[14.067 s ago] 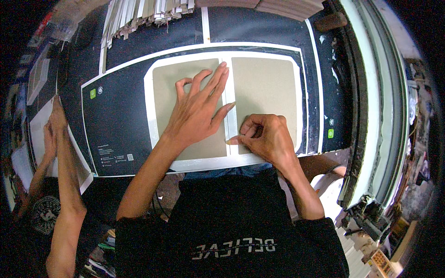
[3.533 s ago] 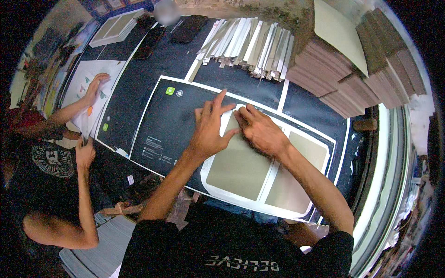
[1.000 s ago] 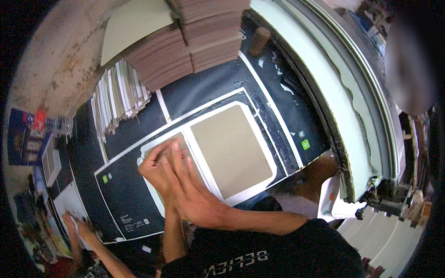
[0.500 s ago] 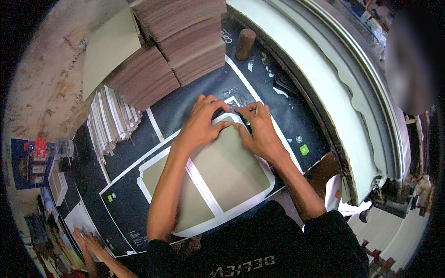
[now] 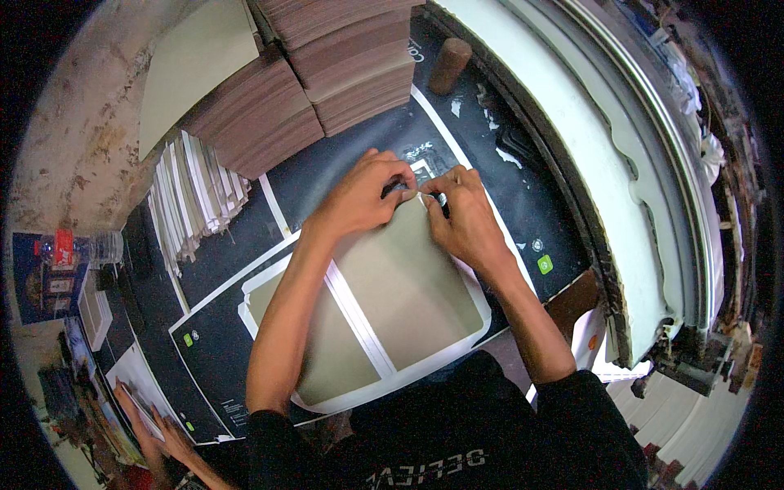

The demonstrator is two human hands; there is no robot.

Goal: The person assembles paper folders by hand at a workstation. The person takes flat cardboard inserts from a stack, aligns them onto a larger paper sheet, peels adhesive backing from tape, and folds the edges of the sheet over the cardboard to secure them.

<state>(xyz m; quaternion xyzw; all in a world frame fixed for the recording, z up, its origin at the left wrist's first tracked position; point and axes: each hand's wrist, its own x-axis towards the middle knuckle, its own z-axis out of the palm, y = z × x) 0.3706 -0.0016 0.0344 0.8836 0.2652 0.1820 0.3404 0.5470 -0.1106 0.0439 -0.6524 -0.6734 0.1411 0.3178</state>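
A flat cover of two grey-brown boards [image 5: 408, 286], with a white strip [image 5: 359, 318] between them and a white paper border [image 5: 425, 376], lies in front of me. My left hand [image 5: 367, 196] is closed at its far corner, thumb and fingertips pinching the white paper edge. Facing it, my right hand [image 5: 465, 216] pinches the same corner, fingertips almost touching the left ones. The pinched paper is mostly hidden by my fingers. Both palms rest low over the boards.
Tall stacks of brown board [image 5: 351, 73] stand at the back. A bundle of narrow strips [image 5: 196, 192] lies left of them on the black sheet [image 5: 318, 180]. A brown cylinder [image 5: 449, 67] stands near a long white machine part [image 5: 572, 139]. Another person's hands [image 5: 151, 420] work at lower left.
My fingertips have come closer together, and both hands now pinch the far corner. The other person's hands have shifted on their white sheet. The view has tilted slightly.
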